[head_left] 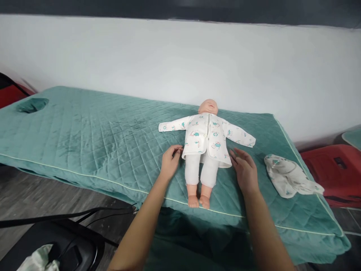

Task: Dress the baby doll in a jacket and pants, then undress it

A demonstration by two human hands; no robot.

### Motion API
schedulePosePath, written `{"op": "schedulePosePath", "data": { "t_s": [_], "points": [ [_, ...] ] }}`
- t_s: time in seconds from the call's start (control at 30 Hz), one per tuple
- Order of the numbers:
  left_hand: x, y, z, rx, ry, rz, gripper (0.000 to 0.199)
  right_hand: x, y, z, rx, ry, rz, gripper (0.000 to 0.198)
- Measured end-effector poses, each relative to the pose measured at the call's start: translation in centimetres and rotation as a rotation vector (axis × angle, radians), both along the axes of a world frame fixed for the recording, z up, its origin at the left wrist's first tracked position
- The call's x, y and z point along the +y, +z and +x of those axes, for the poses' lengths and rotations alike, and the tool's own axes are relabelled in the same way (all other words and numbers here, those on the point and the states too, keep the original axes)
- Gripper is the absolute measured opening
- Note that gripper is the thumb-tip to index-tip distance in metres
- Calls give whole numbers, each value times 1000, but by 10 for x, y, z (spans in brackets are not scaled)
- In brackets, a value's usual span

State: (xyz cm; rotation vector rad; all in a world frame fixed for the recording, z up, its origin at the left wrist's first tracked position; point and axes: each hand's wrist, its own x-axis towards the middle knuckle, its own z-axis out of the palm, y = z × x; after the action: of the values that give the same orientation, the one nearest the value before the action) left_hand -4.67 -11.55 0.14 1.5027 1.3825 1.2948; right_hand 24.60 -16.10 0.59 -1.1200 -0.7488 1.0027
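A baby doll lies on its back on a green quilted bed cover, its head toward the wall. It wears a white printed baby jacket, fastened down the front, with both sleeves spread outward. White cloth covers its legs, and the feet are bare. My left hand is beside the jacket's left hem, fingers loosely bent and close to the edge. On the other side, my right hand is near the right hem with its fingers slightly apart. Whether either fingertip touches the cloth is hard to tell.
Crumpled white printed baby clothing lies at the bed's right end. A red case stands beyond that end. The bed has a face hole at far left. A black chair with cables is at lower left. A white wall borders the bed.
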Motion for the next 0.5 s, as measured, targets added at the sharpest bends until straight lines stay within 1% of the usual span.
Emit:
{"op": "schedulePosePath", "data": {
  "t_s": [0.03, 0.1, 0.17, 0.23, 0.3, 0.4, 0.43, 0.5],
  "points": [
    [5, 2, 1, -105, -13, -38, 22, 8, 1, 3, 76, 44, -49, 27],
    [18, 9, 4, -371, -43, -146, 25, 29, 3, 7, 157, 132, -127, 20],
    [36, 16, 12, -642, -87, -277, 28, 55, 6, 5, 175, 176, -167, 20],
    [56, 20, 23, -833, -149, -381, 27, 79, 10, -3, 193, 195, -209, 19],
    [74, 22, 35, -941, -201, -465, 27, 100, 13, -12, 219, 192, -255, 17],
    [94, 23, 51, -1040, -217, -604, 27, 122, 18, -21, 226, 173, -268, 18],
    [100, 23, 54, -1059, -214, -630, 26, 127, 20, -22, 223, 172, -261, 19],
    [110, 24, 60, -1076, -223, -630, 23, 136, 23, -20, 222, 160, -244, 20]
  ]
}}
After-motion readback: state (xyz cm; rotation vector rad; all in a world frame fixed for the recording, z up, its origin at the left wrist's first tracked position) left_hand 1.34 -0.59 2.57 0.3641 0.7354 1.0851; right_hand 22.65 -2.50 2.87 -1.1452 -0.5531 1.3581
